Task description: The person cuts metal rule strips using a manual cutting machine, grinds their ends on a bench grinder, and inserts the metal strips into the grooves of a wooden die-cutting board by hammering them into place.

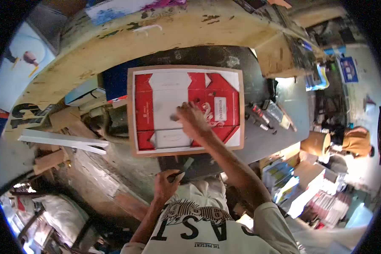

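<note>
A flat red and white printed box sheet (170, 99), lettered "pastellia", lies within a brown-edged board (132, 112) on the dark table. My right hand (191, 120) rests over the middle of the sheet, fingers curled down. A small dark spot shows at its fingertips, and I cannot make out what it is. Lower down, close to my body, my left hand (166, 184) is closed around a thin strip-like object (188, 162) with a pale greenish end. Its exact kind is too small to tell.
A worn wooden beam (178, 31) curves across behind the board. Several small tools (260, 116) lie on the table to the right. White strips (63, 141) stick out at the left. Stacked printed papers (328, 207) stand at lower right, and another person (355, 141) sits farther off.
</note>
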The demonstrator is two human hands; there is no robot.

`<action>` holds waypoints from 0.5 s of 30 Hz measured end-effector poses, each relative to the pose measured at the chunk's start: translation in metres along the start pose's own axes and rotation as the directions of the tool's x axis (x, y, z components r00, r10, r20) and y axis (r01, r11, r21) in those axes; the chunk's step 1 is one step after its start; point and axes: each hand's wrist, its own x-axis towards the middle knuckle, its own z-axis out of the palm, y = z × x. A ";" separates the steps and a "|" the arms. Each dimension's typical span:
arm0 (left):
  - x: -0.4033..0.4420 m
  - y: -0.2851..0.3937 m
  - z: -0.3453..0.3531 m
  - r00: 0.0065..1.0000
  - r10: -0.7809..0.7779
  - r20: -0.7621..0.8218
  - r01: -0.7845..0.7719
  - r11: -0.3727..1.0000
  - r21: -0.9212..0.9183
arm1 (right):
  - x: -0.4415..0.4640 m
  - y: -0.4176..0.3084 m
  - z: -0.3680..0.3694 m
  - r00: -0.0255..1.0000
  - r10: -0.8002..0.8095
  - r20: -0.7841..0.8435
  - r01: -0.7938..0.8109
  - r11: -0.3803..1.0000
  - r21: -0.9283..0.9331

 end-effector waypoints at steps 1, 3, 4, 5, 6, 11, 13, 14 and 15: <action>0.001 0.011 0.008 1.000 -0.015 -0.012 0.014 1.000 -0.022 | 0.000 0.001 -0.003 0.996 -0.057 0.074 0.060 0.997 -0.048; 0.003 0.027 0.021 0.927 -0.376 0.003 0.371 0.912 -0.175 | 0.003 0.015 -0.002 0.981 -0.104 0.165 0.075 0.982 0.174; 0.000 0.013 0.041 0.903 -0.427 -0.036 0.396 0.864 -0.311 | 0.003 0.030 -0.011 0.978 -0.117 0.174 0.089 0.982 0.164; 0.007 0.023 0.046 0.905 -0.425 -0.039 0.390 0.861 -0.326 | 0.000 0.049 -0.028 0.996 -0.090 -0.007 0.090 0.972 0.217; 0.009 0.038 0.050 0.881 -0.463 -0.094 0.414 0.852 -0.319 | -0.008 0.072 -0.046 0.983 -0.047 -0.176 0.095 0.957 0.276; 0.012 0.066 0.113 0.730 -0.594 -0.337 0.276 0.708 -0.649 | -0.071 0.207 -0.076 0.749 0.198 -0.632 -0.098 0.977 0.189; 0.021 0.068 0.141 0.678 -0.656 -0.331 0.206 0.602 -0.771 | -0.133 0.210 -0.063 0.864 0.095 -0.494 0.027 0.972 0.233; 0.031 0.067 0.153 0.492 -0.716 -0.496 0.042 0.588 -0.808 | -0.143 0.217 -0.053 0.878 0.020 -0.477 0.112 0.962 0.248; 0.039 0.068 0.163 0.264 -0.752 -0.605 -0.134 0.592 -0.795 | -0.147 0.234 -0.053 0.896 -0.051 -0.440 0.162 0.962 0.218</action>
